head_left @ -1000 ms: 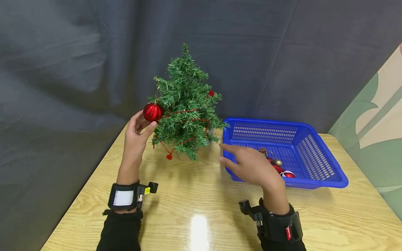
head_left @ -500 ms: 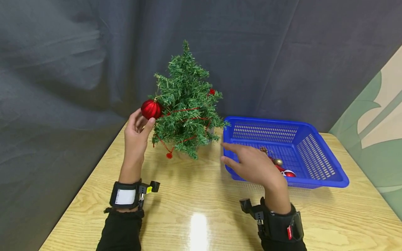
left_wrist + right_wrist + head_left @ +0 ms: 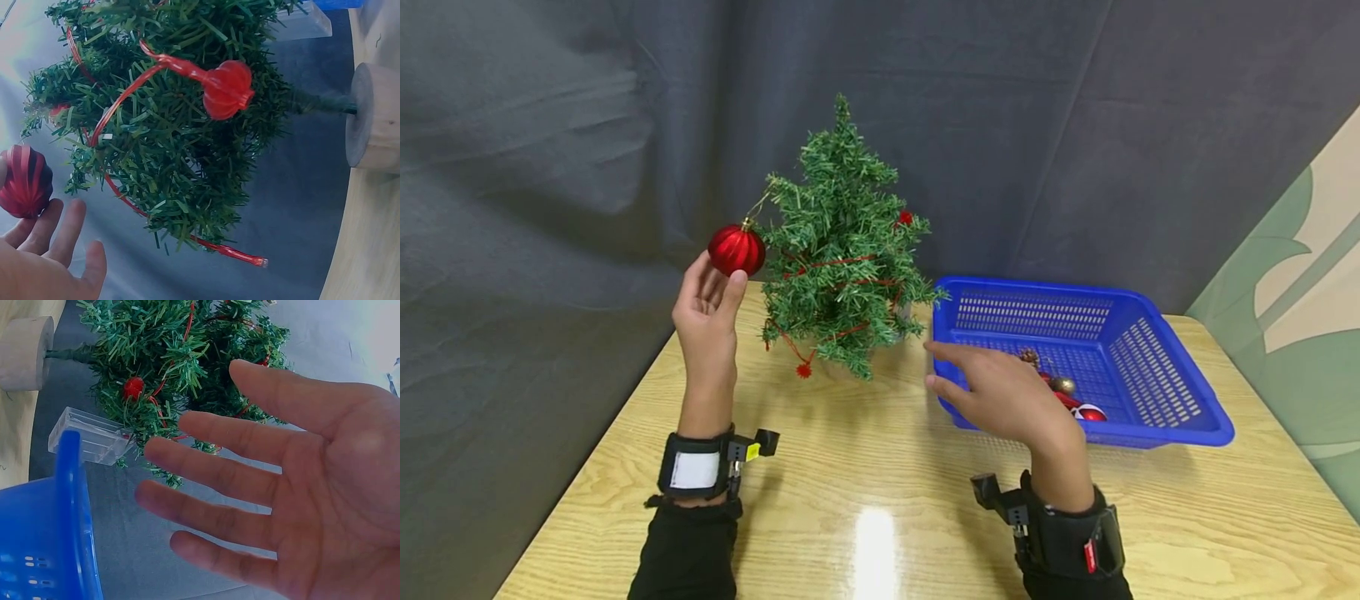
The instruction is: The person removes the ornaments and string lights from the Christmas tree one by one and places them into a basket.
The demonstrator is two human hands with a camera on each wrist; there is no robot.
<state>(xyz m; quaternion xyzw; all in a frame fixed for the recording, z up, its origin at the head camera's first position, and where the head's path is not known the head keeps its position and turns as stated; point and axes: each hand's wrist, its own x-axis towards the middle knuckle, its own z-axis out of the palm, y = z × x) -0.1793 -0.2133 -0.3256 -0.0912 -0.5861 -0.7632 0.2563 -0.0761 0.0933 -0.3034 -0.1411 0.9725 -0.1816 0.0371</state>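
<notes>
My left hand (image 3: pixel 706 321) holds a red ribbed Christmas ball (image 3: pixel 737 250) between thumb and fingertips, left of the small green Christmas tree (image 3: pixel 842 242). From the ball's gold cap, a thin gold loop stretches up to a branch tip at the tree's left side. In the left wrist view the ball (image 3: pixel 26 181) appears at the left edge, its far side cut off. My right hand (image 3: pixel 1007 392) hovers between the tree and the basket, holding nothing. Its fingers are straight and spread, palm toward the tree, as the right wrist view shows.
A blue plastic basket (image 3: pixel 1150 433) stands to the right, with a pinecone (image 3: pixel 1028 357), a small gold ball (image 3: pixel 1063 385) and red ornaments inside. A red garland (image 3: pixel 119 103) winds round the tree. Behind it stands a clear plastic box (image 3: pixel 94 434). A dark curtain hangs at the back.
My left hand has drawn the red Christmas ball left and slightly up, away from the branches, and its gold loop now slants toward the tree. My right hand has barely moved.
</notes>
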